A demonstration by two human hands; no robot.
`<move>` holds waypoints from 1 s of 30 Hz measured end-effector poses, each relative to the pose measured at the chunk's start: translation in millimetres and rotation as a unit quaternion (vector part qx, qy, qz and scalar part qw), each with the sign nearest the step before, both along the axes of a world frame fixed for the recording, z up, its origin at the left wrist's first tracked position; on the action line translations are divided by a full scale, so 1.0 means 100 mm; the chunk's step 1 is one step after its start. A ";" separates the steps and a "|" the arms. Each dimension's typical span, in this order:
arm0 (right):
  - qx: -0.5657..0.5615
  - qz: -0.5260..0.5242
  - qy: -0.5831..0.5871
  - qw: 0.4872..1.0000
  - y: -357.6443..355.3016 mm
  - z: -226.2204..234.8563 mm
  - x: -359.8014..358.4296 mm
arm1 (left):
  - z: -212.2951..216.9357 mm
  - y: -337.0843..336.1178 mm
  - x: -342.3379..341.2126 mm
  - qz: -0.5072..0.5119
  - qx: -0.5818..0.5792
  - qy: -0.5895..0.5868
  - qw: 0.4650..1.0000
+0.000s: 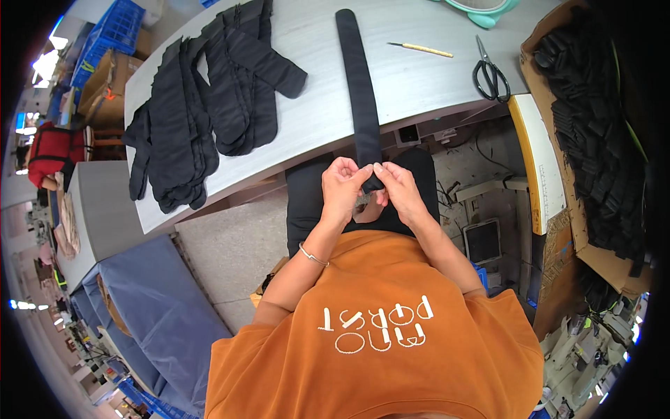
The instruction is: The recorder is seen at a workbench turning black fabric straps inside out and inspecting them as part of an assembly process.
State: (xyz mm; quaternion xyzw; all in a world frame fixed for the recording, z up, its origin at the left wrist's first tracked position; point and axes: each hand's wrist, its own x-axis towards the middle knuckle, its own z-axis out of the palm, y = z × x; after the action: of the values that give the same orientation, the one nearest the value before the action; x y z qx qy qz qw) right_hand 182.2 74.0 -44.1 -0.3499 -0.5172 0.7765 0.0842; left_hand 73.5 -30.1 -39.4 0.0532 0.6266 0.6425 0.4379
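Note:
A long black fabric strip (358, 84) lies across the table's near edge, its rounded far end flat on the top and its near end hanging over my lap. My left hand (343, 183) pinches that near end from the left. From the right, my right hand (396, 187) grips the same end, the two thumbs almost meeting. The fingertips cover part of the fabric, so its exact fold there is hidden. Several more black strips (183, 119) are piled on the table to the left, overlapping, with rounded ends toward me.
On the grey table (314, 112) lie a thin pointed tool with a light handle (427, 49) and black-handled scissors (491, 78). A mint-green rimmed object (483, 12) sits at the far edge. At right stands a cardboard box (607, 262) full of black pieces. A person in red (52, 155) is far left.

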 end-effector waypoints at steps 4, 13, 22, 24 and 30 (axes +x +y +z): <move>-0.043 -0.005 0.019 0.999 0.07 0.01 0.08 | 0.07 0.11 0.09 0.079 0.023 -0.019 0.996; 0.093 0.110 -0.025 0.989 0.06 0.28 0.36 | 0.25 0.30 -0.01 0.024 0.119 -0.151 0.981; 0.326 0.109 -0.078 0.936 -0.17 -0.06 1.06 | 0.97 0.48 -1.02 0.141 0.245 0.023 0.959; 0.342 0.116 -0.091 0.928 -0.09 -0.18 1.01 | 1.10 0.50 -0.99 0.139 0.276 0.040 0.950; 0.570 0.155 -0.027 0.806 0.01 -0.31 0.87 | 1.35 0.30 -1.12 0.186 0.339 0.135 0.912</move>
State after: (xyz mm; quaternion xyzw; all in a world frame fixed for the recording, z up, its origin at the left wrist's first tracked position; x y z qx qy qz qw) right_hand 269.1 75.3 -75.1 -0.1745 -0.9164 0.3349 0.1329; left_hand -38.6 -0.1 95.4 0.1674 0.4224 0.8730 0.1774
